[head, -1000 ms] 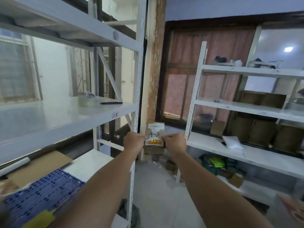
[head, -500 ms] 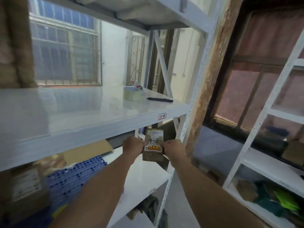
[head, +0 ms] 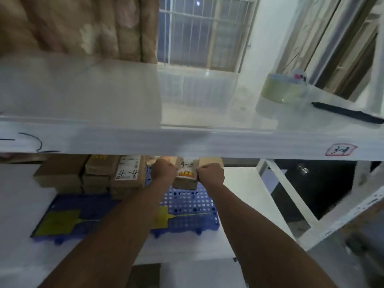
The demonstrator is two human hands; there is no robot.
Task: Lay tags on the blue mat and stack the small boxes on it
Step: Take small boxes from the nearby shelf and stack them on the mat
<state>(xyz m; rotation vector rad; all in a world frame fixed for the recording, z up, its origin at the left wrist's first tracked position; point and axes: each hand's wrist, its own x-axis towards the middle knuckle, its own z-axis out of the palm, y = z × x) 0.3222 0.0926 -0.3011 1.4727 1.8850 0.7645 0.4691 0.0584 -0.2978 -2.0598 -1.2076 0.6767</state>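
Observation:
My left hand [head: 163,171] and my right hand [head: 211,173] both grip a small cardboard box [head: 185,178] with a white label marked 4-3. I hold it under the upper shelf, just above the blue perforated mat [head: 191,202]. Several small boxes [head: 91,175] stand stacked on the mat's back left; one carries a label marked 4-4 [head: 127,172]. Two yellow tags lie flat on the mat: one at the left [head: 59,223], one [head: 163,218] partly hidden by my left forearm.
The white upper shelf [head: 187,140] crosses the view just above my hands. On it sit a roll of tape [head: 280,88] and a black pen [head: 347,115]. A white diagonal brace [head: 288,188] and the upright stand to the right. Brown packages [head: 83,26] fill the upper left.
I turned left from the aisle to face the shelf. The box in both hands moved in under the upper shelf and over the blue mat.

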